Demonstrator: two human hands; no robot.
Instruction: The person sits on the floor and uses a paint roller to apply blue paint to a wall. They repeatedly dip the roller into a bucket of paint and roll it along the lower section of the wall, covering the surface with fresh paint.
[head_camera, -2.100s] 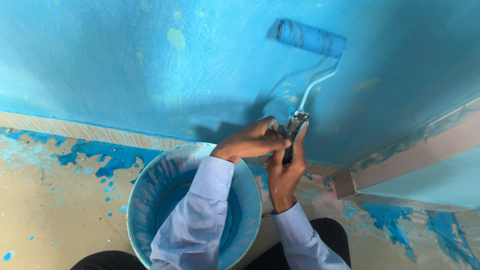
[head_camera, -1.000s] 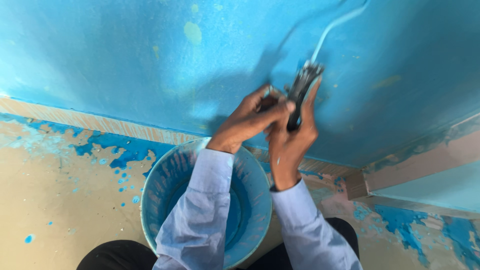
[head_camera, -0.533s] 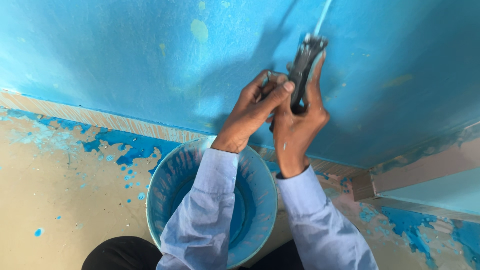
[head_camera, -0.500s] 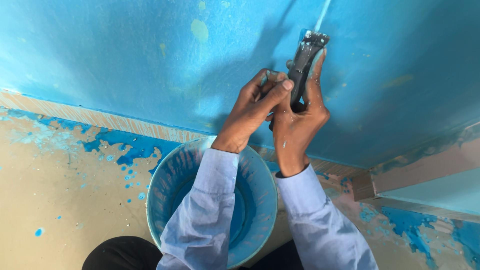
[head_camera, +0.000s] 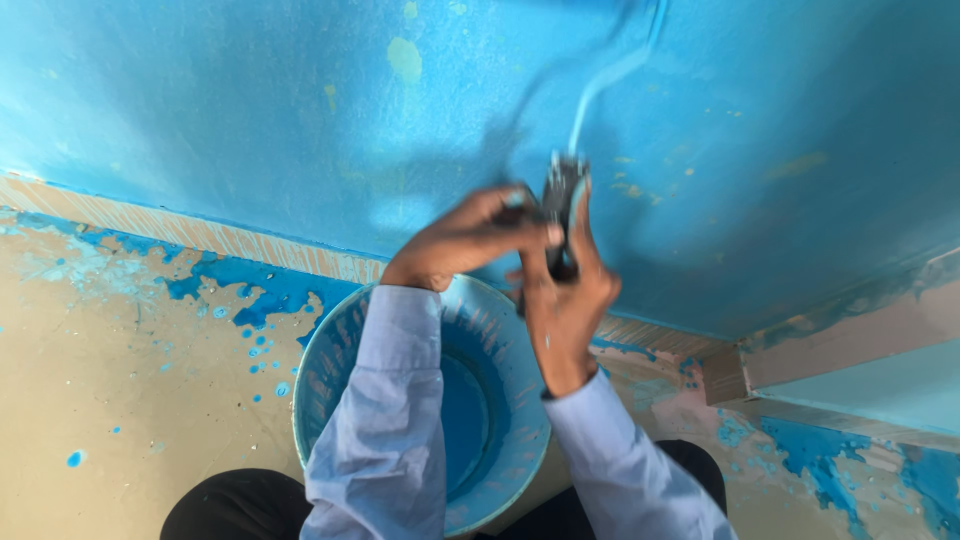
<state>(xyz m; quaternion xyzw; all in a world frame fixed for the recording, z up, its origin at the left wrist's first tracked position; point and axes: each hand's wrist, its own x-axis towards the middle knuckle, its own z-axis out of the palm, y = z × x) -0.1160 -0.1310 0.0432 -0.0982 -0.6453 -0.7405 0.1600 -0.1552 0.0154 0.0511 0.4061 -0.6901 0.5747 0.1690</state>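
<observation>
Both of my hands grip the dark handle (head_camera: 562, 205) of a paint roller held up against the blue wall (head_camera: 250, 120). My left hand (head_camera: 465, 240) closes over the handle from the left. My right hand (head_camera: 565, 295) wraps it from below. The roller's thin metal arm (head_camera: 605, 85) runs up and out of the top of the view, blurred; the roller head is out of sight. Under my forearms stands a round bucket (head_camera: 330, 360) coated with blue paint inside.
A tan floor (head_camera: 120, 400) with blue paint splashes lies to the left. A striped skirting strip (head_camera: 200, 235) runs along the wall's foot. At the right a beige ledge (head_camera: 850, 340) juts out above more blue-stained floor. My dark trousers show at the bottom.
The view has shifted and my hands with the roller handle sit lower in it than half a second ago. Two seconds ago the roller head was visible on the wall; it is now out of view.
</observation>
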